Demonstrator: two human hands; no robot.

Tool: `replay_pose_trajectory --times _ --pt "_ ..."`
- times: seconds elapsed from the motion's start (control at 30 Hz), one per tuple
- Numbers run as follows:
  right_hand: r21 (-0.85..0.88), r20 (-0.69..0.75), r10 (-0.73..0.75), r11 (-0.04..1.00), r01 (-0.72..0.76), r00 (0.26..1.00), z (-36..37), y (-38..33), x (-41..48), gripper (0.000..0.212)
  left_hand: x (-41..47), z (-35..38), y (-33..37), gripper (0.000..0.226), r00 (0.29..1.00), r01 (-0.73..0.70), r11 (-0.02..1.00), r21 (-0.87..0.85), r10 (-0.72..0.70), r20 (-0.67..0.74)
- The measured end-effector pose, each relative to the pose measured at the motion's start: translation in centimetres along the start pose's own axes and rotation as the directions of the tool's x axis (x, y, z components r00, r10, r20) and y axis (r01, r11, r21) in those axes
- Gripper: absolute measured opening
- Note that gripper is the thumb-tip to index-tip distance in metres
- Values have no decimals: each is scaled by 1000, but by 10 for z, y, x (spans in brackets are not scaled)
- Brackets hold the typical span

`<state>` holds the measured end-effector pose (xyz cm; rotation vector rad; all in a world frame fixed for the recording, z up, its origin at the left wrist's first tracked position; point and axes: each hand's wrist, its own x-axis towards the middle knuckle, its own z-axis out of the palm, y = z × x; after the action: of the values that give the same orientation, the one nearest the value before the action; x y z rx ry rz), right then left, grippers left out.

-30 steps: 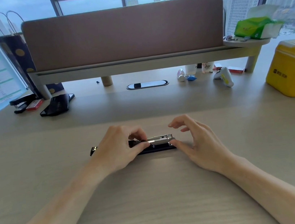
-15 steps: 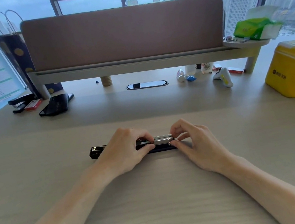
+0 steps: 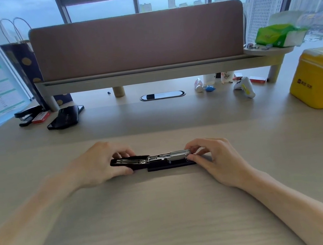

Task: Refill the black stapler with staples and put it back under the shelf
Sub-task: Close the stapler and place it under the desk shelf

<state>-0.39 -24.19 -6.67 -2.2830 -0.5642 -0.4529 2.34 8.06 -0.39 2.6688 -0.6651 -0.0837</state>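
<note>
The black stapler (image 3: pixel 158 162) lies flat on the desk in front of me, folded wide open. Its black top cover points left and its shiny metal staple channel points right over the black base. My left hand (image 3: pixel 98 165) grips the cover end between thumb and fingers. My right hand (image 3: pixel 213 156) pinches the right tip of the metal channel. The shelf (image 3: pixel 150 76) stands at the back of the desk on short legs, with a brown panel above it. I cannot tell whether staples lie in the channel.
Under the shelf's left end sit a second black stapler (image 3: pixel 28 116), a red staple box (image 3: pixel 40 117) and a black phone (image 3: pixel 64 119). A yellow tin (image 3: pixel 320 79) stands at right. Small bottles and a white toy (image 3: pixel 245 87) sit under the shelf's right end.
My left hand has slid left from the stapler's middle to the cover end, so the hinge and channel now show. My right hand stays at the right tip.
</note>
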Motion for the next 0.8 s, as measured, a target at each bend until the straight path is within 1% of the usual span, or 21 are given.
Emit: replay_pose_trajectory --times 0.07,0.13,0.17,0.2,0.27,0.3,0.37,0.43,0.53,0.67,0.8 --pt "-12 -2 -12 1000 12 1000 -1 -1 -1 13 9 -12 7 26 998 -56 991 123 51 39" --pt "-18 1 -17 1000 18 1000 -1 -3 -1 13 18 -27 22 29 994 -80 961 263 57 95" --pt "-18 1 -17 1000 17 1000 -1 -3 -1 13 22 -34 30 34 994 -71 950 304 41 105" --pt "-16 1 -15 1000 15 1000 -1 -3 -1 13 26 -40 38 41 995 -60 951 302 35 90" --pt "-7 0 -6 1000 6 1000 -1 -3 0 14 33 -48 52 55 998 -56 979 198 56 5" --pt "-4 1 -1 1000 1 1000 -1 -3 0 14 36 -48 58 57 997 -64 989 132 70 -45" --pt "-6 1 11 1000 -11 1000 0 -2 0 15 42 -41 69 56 993 -72 997 -5 71 -91" --pt "4 -8 37 999 -37 999 0 -2 0 18 48 -25 78 51 993 -92 989 -112 83 -84" --pt "64 -8 95 993 -95 995 1 -2 -1 33 54 -2 86 41 991 -110 984 -139 98 -92" --pt "111 1 104 988 -104 995 1 -2 0 51 61 18 88 31 991 -135 980 -147 130 -43" --pt "109 3 105 989 -105 994 1 -1 0 56 62 32 86 28 987 -160 980 -115 159 -20"
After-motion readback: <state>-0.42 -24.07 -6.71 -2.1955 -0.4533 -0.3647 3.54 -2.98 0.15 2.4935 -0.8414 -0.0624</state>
